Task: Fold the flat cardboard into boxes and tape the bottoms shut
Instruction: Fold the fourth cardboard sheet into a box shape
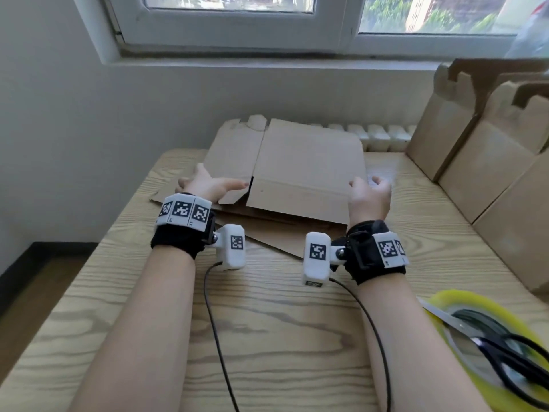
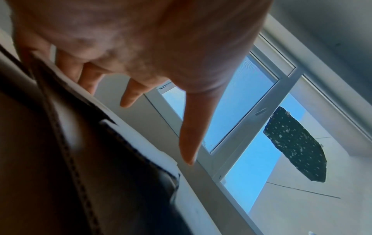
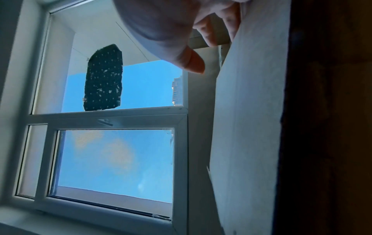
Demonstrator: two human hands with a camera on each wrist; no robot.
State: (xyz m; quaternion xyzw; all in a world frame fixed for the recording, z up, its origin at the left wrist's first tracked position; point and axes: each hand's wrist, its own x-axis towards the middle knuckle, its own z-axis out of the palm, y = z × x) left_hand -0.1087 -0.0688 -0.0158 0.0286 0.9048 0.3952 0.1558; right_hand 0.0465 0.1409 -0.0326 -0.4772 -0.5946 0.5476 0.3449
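Seemingly left hand (image 1: 208,185) spread open against cardboard (image 1: 306,171); right hand (image 1: 368,197) fingertips hidden, grip unclear.

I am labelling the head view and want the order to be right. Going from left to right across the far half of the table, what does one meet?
left hand → cardboard → right hand → boxes
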